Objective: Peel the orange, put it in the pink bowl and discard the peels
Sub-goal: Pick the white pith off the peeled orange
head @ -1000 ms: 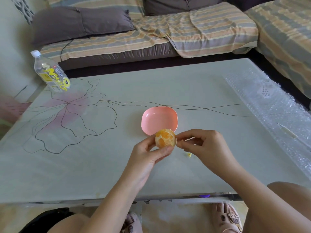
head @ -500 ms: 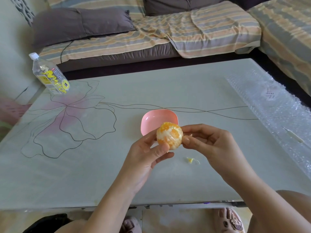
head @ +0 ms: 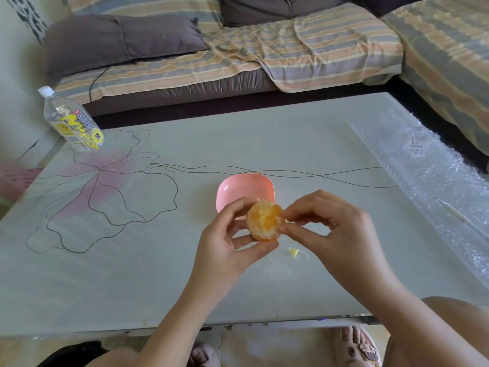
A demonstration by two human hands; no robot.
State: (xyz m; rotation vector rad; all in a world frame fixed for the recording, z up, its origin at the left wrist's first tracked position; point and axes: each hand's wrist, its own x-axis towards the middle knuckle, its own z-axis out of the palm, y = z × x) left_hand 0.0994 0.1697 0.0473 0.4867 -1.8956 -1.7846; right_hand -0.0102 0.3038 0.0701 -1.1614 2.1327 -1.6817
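Note:
A peeled orange (head: pixel 264 220) with pale pith on its segments is held above the table, just in front of the pink bowl (head: pixel 244 188). My left hand (head: pixel 227 245) grips it from the left and below, thumb on top, fingers underneath. My right hand (head: pixel 333 229) pinches at the orange's right side with thumb and forefinger. The pink bowl is empty as far as it shows; its near rim is hidden behind the fruit and my left hand. A tiny yellow-white scrap of pith (head: pixel 295 252) lies on the table under my hands.
A glass table (head: pixel 132 274) with a drawn flower pattern carries everything. A plastic bottle (head: pixel 72 123) with a yellow label stands at the far left corner. Bubble wrap (head: pixel 434 181) covers the right side. A sofa with striped covers lies beyond. My feet show below the near edge.
The orange has been turned in my hands, and its segment end now faces me. My right hand's fingertips shifted from the side to pinching at the fruit's upper right edge.

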